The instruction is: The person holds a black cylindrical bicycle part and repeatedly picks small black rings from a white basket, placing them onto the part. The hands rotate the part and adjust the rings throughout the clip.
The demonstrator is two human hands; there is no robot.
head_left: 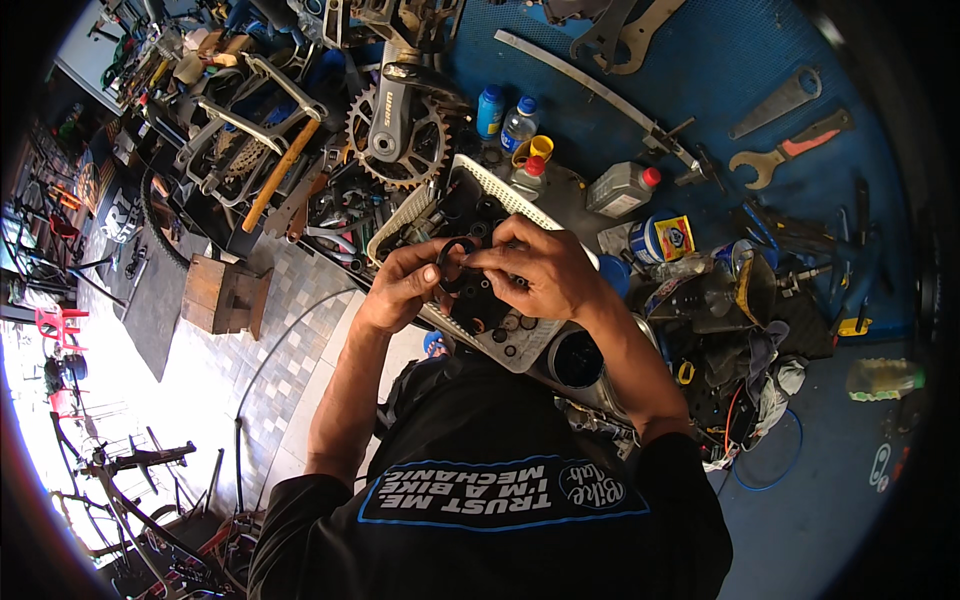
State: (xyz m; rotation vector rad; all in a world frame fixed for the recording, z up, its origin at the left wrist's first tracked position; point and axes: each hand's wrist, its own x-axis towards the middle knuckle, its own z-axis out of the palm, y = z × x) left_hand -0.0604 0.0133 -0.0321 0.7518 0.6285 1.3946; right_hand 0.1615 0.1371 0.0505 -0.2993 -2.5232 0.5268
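The left hand (405, 285) held a thin black ring (443, 268) between its thumb and its bent fingers. The ring was up above a cream basket (502, 192), standing on its edge. The right hand (535, 270) was just beside it, with its fingers curled in and their tips close together at the ring's right side. I could not tell if those fingers pinched the ring too, or held some small thing. In the basket lay lots of dark bits, and small round rings (512, 337) sat near the end by the person's belly. A dark round tub (575, 358) was next to that end. Past the basket was a big toothed wheel (430, 168) with a grey crank arm (390, 118) on it. A blue bottle (489, 112) stood to the right of the wheel, and a grey bottle (622, 190) with a red cap was farther right. Off to the left, a wooden box (215, 295) was on the floor, well apart from the hands.
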